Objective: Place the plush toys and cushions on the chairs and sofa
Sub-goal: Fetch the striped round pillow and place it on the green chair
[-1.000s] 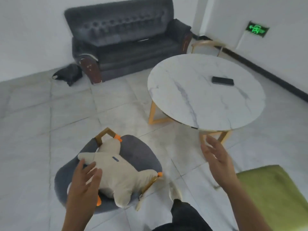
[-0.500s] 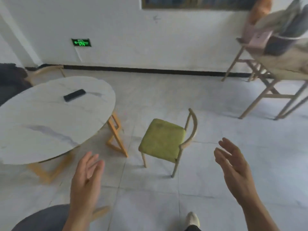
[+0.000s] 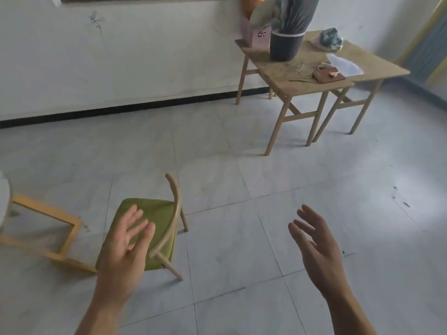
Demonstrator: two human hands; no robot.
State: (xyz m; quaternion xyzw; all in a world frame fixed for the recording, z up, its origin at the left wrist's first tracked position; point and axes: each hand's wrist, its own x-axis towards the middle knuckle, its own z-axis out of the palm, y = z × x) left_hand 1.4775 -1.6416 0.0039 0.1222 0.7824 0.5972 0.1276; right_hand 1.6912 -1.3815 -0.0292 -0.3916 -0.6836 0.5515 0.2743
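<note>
A wooden chair with a green seat [image 3: 157,213] stands on the tiled floor at lower left, nothing on its seat. My left hand [image 3: 125,247] hovers in front of it, fingers spread, holding nothing. My right hand [image 3: 316,247] is raised to the right over bare floor, fingers relaxed and empty. On the wooden tables [image 3: 285,71] at the upper right lie a pile of soft things: a dark grey cushion [image 3: 290,22], a beige piece [image 3: 260,13] and an orange one [image 3: 249,3], partly cut off by the frame's top edge.
Two wooden tables stand side by side against the white wall, carrying a brown wallet-like item [image 3: 329,74], white paper [image 3: 346,65] and a crumpled bag [image 3: 330,38]. The yellow leg frame of the round table [image 3: 48,228] lies at far left. Open tiled floor lies between.
The view has swung right, away from the grey chair with the plush toy and past the round table. The wooden tables are now nearer. Both hands stay open and empty.
</note>
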